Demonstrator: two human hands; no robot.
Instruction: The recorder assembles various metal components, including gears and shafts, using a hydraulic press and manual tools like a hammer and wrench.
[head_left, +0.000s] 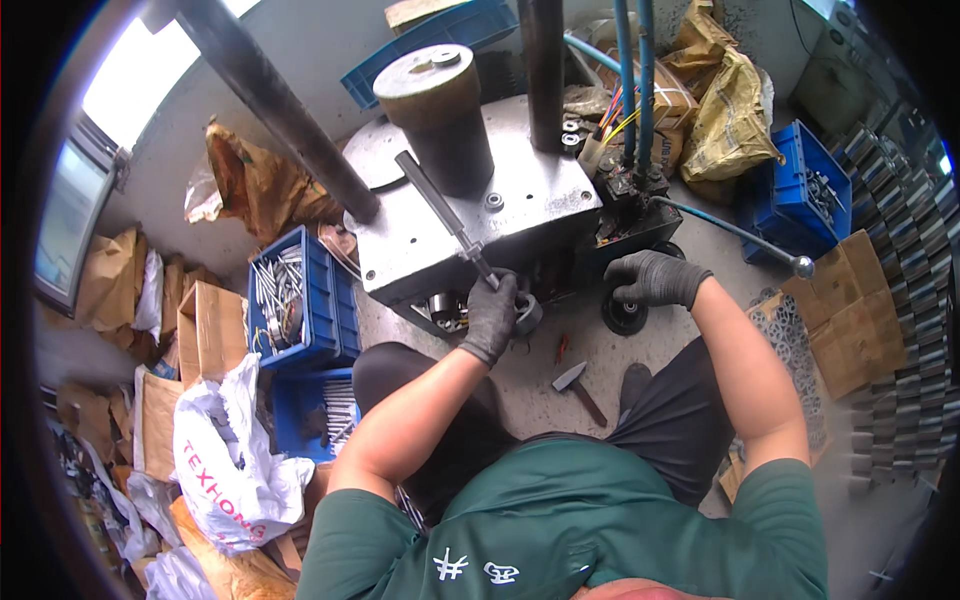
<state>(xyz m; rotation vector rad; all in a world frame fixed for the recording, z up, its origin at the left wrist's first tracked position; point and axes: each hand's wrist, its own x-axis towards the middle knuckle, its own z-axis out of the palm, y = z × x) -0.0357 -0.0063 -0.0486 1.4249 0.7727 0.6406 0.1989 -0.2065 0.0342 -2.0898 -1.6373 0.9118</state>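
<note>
My left hand (491, 318), in a dark grey glove, is closed round the lower end of a long metal rod tool (434, 202). The tool slants up and left over the steel top of a press (540, 196). Right beside that hand is a thick grey metal ring (529, 314); whether my fingers touch it is hard to see. My right hand (655, 278), gloved too, hovers at the press's right front above a black round wheel (625, 313). Its fingers are curled together, and what they may hold is hidden. A hammer (582, 392) lies on the floor between my feet.
Dark steel columns (545, 75) and a thick cylinder (437, 115) rise from the press. A ball-ended lever (800, 265) sticks out right. Blue crates of metal parts stand left (290, 300) and right (800, 190). Stacked metal pieces (910, 330) line the far right.
</note>
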